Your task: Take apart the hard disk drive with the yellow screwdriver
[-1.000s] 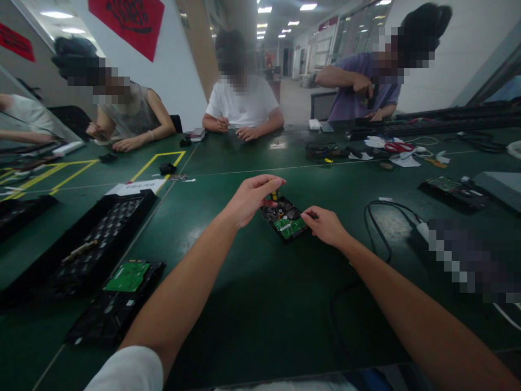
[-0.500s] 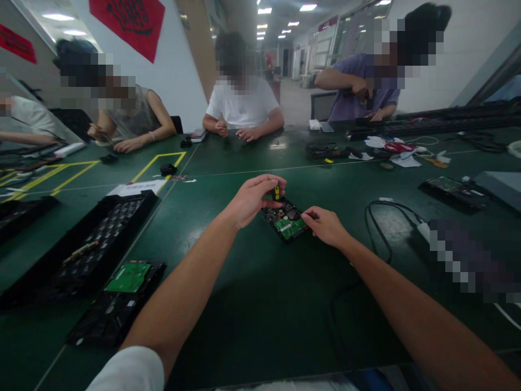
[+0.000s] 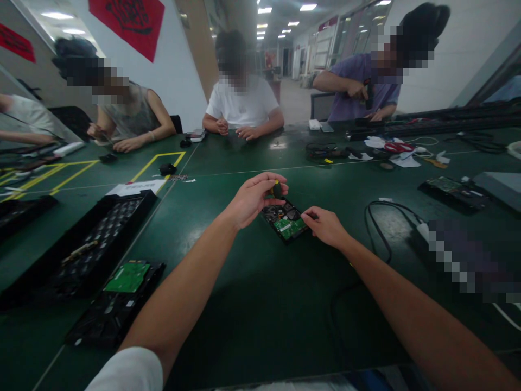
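Observation:
A hard drive [image 3: 290, 227] with a green circuit board lies on the green table in front of me, circuit side up. My left hand [image 3: 254, 201] is over its far left end, fingers closed around the short black-and-yellow handle of a screwdriver [image 3: 277, 189]. The handle stands roughly upright; its tip is too small to make out. At the drive's right edge, my right hand [image 3: 325, 225] pinches with thumb and forefinger, gripping the side of the drive. Something dark shows between those fingertips, partly hidden.
Another hard drive [image 3: 118, 298] lies left of my forearm, beside a long black tray [image 3: 81, 244]. At right are a third drive [image 3: 451, 193], a grey box [image 3: 500, 187] and a looped black cable [image 3: 376, 231]. Several people sit across the table, hands on their own work.
The screwdriver handle has turned in my left fingers, now showing more black and less yellow. My right hand and the drive stay in place. The person at right has shifted a dark tool slightly.

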A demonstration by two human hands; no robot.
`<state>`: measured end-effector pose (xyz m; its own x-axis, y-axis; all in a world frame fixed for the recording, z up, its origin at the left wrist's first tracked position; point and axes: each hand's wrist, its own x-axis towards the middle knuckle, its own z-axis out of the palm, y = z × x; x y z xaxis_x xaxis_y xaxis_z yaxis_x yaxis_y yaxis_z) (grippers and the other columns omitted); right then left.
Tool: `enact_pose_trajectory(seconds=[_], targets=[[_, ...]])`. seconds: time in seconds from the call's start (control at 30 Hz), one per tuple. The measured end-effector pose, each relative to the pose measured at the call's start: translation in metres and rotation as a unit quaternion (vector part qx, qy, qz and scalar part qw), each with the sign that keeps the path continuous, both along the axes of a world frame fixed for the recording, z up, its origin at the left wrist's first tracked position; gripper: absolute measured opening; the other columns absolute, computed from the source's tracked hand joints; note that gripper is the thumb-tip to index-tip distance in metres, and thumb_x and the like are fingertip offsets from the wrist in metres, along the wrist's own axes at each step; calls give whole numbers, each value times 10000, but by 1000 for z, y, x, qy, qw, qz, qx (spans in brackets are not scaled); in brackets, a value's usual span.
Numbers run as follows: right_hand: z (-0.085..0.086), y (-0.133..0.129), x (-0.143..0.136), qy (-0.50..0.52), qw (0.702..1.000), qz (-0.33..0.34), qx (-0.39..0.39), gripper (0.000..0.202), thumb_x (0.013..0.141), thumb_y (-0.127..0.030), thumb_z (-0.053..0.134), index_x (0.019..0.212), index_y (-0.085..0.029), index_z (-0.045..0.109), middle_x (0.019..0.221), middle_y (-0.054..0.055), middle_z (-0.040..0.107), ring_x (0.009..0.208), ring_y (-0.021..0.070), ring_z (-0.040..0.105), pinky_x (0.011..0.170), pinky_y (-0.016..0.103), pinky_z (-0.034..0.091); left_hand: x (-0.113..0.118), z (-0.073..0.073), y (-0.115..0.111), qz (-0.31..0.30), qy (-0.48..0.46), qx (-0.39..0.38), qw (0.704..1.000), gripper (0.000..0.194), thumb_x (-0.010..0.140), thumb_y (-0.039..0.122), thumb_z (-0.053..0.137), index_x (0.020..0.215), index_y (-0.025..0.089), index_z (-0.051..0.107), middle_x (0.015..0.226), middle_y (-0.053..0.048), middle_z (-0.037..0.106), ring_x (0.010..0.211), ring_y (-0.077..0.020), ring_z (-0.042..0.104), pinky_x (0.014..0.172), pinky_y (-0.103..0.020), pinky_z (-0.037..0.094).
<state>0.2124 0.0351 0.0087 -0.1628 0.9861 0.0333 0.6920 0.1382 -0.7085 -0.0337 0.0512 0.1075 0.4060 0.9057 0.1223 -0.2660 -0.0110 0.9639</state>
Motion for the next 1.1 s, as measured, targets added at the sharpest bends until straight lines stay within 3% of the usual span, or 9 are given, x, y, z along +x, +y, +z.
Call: enact_pose_trajectory(seconds=[0.33,0.7,0.93,1.1], targets=[[-2,1,0,-1,1000,-3,2,241,1001,-418,564,1048,-212,678,858,14,728,564,115,650,580,239,483,0,-3,-1,8,19,36,999,262,904,418,722,990,177,666,1031,-77,685,970,-195,664,720,-287,587],[-2,0,0,9,1000,-3,-4,259,1007,-431,556,1064,-210,679,875,24,731,572,118,649,560,237,476,-1,-1,-1,59,83,67,993,265,884,415,722,1034,199,751,1060,-65,665,949,-174,603,636,-220,534],[-3,0,0,17,1000,2,-2,249,1005,-419,563,1061,-208,682,879,30,740,573,118,651,562,235,479,-1,-2,0,1,23,21,1000,224,918,349,682,1056,172,686,965,-80,699,933,-194,670,694,-278,571],[-1,0,-1,6,1000,-10,-5,233,999,-404,573,1045,-207,690,864,25,742,559,118,653,571,241,489,-1,-2,1,-2,17,25,1000,201,924,353,664,994,165,688,1000,-85,696,945,-197,670,716,-293,573]])
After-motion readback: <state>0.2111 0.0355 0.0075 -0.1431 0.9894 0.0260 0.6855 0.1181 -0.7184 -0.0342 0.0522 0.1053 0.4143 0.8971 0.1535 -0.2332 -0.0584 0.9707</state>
